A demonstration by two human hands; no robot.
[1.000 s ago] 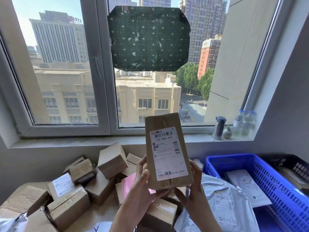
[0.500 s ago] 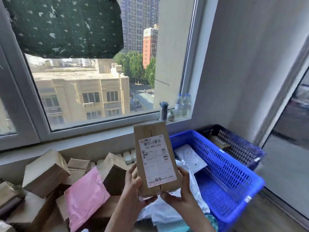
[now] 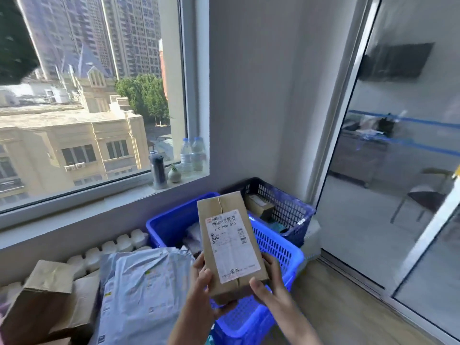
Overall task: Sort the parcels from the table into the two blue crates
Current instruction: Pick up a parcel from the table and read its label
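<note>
I hold a tall brown cardboard parcel upright, its white shipping label facing me. My left hand grips its lower left edge and my right hand grips its lower right corner. The parcel hangs over the near bright blue crate, which holds a pale mailer bag and is partly hidden by the parcel. Behind it, in the corner, stands the darker blue crate with a small brown box inside.
Grey plastic mailer bags and brown boxes lie at lower left. A white radiator runs under the sill, which carries a flask, a small vase and two water bottles. A glass sliding door and wooden floor are on the right.
The view has swung to the right, away from the parcel pile toward the two crates. Both hands have carried the parcel right, from over the pile to above the near crate.
</note>
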